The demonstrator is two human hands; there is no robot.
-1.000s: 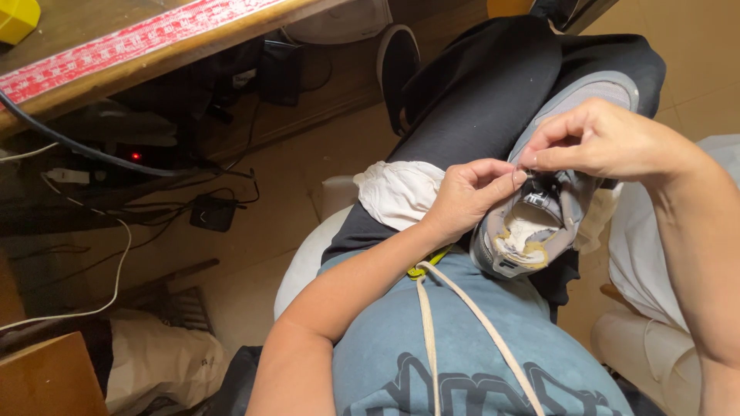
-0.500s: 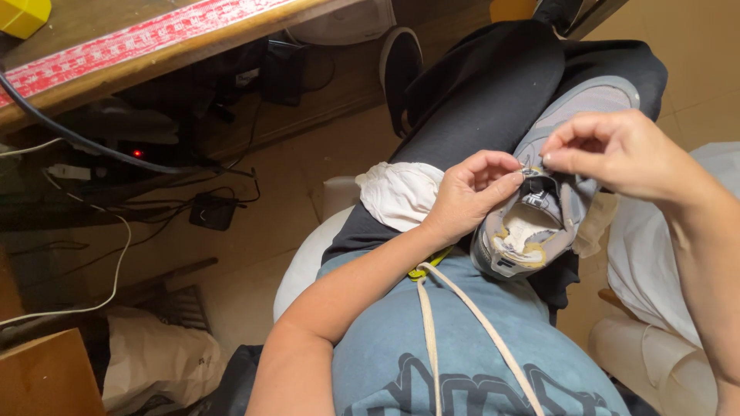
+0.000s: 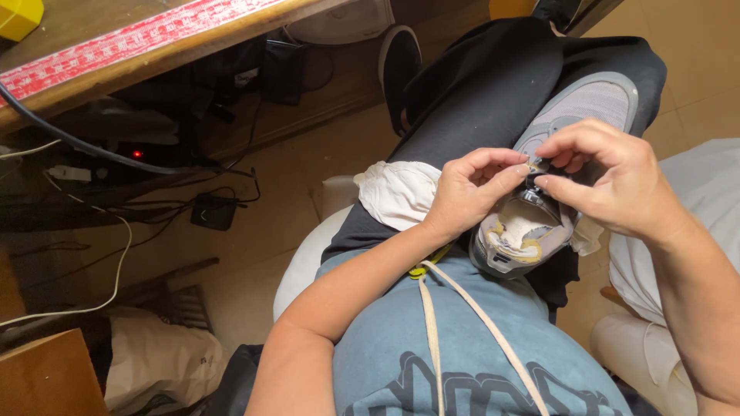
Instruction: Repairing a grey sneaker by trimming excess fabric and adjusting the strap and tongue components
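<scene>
A grey sneaker (image 3: 574, 112) lies on my lap, its worn heel opening toward me. My left hand (image 3: 470, 192) and my right hand (image 3: 609, 177) meet over the shoe's tongue area. Both pinch something small and dark at the laces (image 3: 537, 171); I cannot tell exactly what it is. A white cloth (image 3: 397, 192) lies on my thigh beside the left hand. I sit in black trousers and a blue hooded top with pale drawstrings (image 3: 462, 308).
A wooden table edge with a red measuring tape (image 3: 131, 38) runs across the top left. Beneath it are tangled cables, a power strip with a red light (image 3: 137, 154) and a black adapter (image 3: 212, 209). White bags (image 3: 154, 362) sit on the floor left; white bundles right.
My right hand has come down and left toward my left hand, so both now meet closely over the shoe's laces.
</scene>
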